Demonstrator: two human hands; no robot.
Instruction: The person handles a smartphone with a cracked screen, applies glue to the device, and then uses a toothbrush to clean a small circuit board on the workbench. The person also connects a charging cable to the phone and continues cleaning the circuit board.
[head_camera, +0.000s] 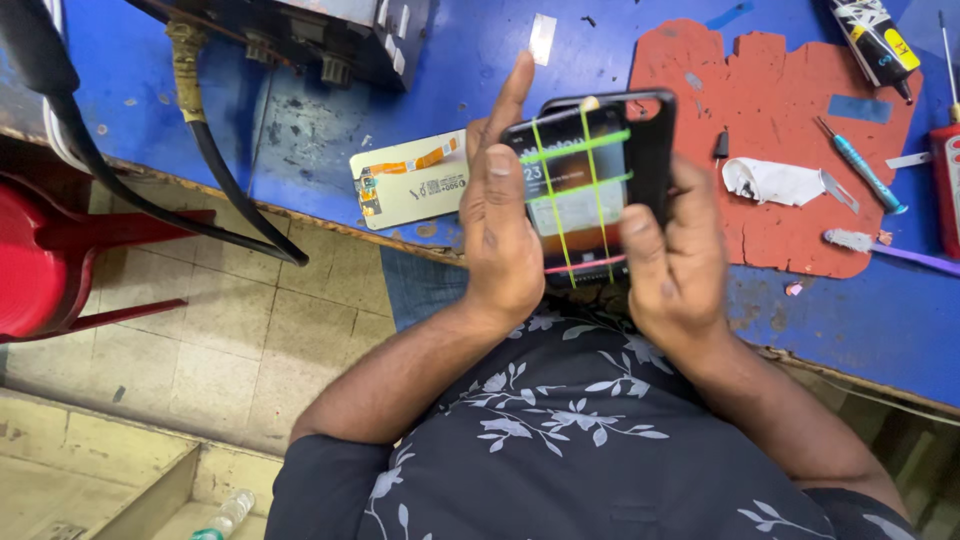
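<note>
**A phone with a striped screen, held in two hands**

The person holds a black smartphone (590, 185) above the near edge of the blue table (480, 60), over the lap. The phone is upright and its screen faces the camera. The screen is lit and it shows a fault pattern: two thin green lines run from top to bottom, two brighter green bands cross them, and one pink line lies near the bottom edge. Behind the lines a pale picture is visible, but it is too blurred to read.

The left hand (505, 225) grasps the left side of the phone; its thumb lies on the screen edge and the index finger points straight up, free. The right hand (675, 260) grasps the lower right side, with the thumb on the front beside the screen.

On the table, just left of the hands, lies a pale display panel (410, 180) with an orange flex cable. On the right there is a red mat (770, 110), worn at the edges, with a crumpled white tissue (770, 180) and a small blue screwdriver (862, 168) on it.
</note>
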